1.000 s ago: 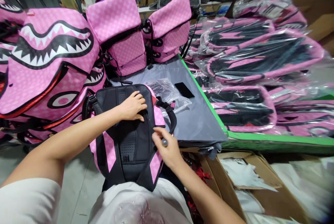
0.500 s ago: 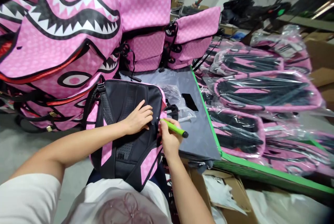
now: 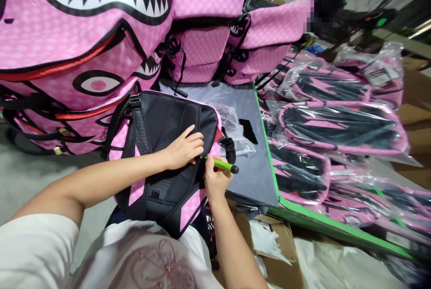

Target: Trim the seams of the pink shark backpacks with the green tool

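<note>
A black and pink backpack [image 3: 164, 111] lies on my lap with its padded back panel and shoulder straps facing up. My left hand [image 3: 185, 147] rests flat on that panel, fingers stretched out. At the panel's right edge, my right hand [image 3: 217, 182] is closed around a bright green marker pen [image 3: 222, 164]. The pen's black end points right, and its other end meets the black fabric close to my left fingertips. Whether that end touches the fabric or leaves a mark, I cannot tell. A black padded strap [image 3: 229, 149] loops out beside the pen.
Large pink shark-face backpacks [image 3: 97, 55] stand at the left, with more pink bags [image 3: 202, 46] behind. A grey table [image 3: 257, 177] with green edging holds a clear plastic bag [image 3: 230, 120] and a flat black object [image 3: 248, 131]. Plastic-wrapped backpacks [image 3: 343, 127] are stacked right; cardboard boxes [image 3: 286, 253] sit below.
The camera view has shifted, bringing the pink bags nearer. My right hand has tilted the green marker pen to lie more level. My left hand stays on the back panel.
</note>
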A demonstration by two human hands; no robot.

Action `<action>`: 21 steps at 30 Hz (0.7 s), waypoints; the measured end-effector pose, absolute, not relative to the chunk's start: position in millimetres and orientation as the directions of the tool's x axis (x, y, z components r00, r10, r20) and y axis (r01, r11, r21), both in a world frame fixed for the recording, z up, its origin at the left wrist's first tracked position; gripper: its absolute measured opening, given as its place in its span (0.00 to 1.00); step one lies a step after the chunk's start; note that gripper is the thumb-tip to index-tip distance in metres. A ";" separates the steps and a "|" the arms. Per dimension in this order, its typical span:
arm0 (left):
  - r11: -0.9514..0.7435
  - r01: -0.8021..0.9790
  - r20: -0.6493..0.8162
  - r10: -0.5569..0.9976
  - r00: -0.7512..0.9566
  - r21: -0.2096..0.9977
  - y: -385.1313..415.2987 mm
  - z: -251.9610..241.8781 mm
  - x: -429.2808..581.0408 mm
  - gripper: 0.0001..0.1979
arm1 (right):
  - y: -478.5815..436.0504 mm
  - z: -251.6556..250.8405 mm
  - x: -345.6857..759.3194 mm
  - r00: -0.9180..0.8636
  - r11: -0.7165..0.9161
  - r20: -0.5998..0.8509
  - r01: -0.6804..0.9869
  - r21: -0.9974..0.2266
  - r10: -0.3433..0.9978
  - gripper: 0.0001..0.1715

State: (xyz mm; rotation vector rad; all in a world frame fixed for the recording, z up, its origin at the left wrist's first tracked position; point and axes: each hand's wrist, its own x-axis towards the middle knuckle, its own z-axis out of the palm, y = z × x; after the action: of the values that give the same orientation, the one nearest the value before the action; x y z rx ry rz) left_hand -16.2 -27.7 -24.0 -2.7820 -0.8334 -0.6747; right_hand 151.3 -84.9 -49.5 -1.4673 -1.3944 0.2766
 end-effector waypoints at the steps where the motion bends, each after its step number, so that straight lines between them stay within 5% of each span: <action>1: -0.831 0.555 0.464 0.483 0.742 -0.023 -27.5 -24.5 -16.4 0.11 | -84.8 -49.1 151.3 0.295 0.222 0.472 0.602 -0.767 0.831 0.18; 21: -0.836 0.549 0.470 0.493 0.732 0.022 -27.6 -24.6 -17.9 0.11 | -80.8 -44.2 148.4 0.291 0.200 0.464 0.626 -0.753 0.837 0.21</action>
State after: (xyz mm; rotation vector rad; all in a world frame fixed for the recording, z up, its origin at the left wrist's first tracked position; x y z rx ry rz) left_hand -17.9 -27.6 -24.6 -2.8127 -0.8493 -0.7125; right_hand 148.4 -80.8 -44.2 -1.5045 -1.4143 0.2504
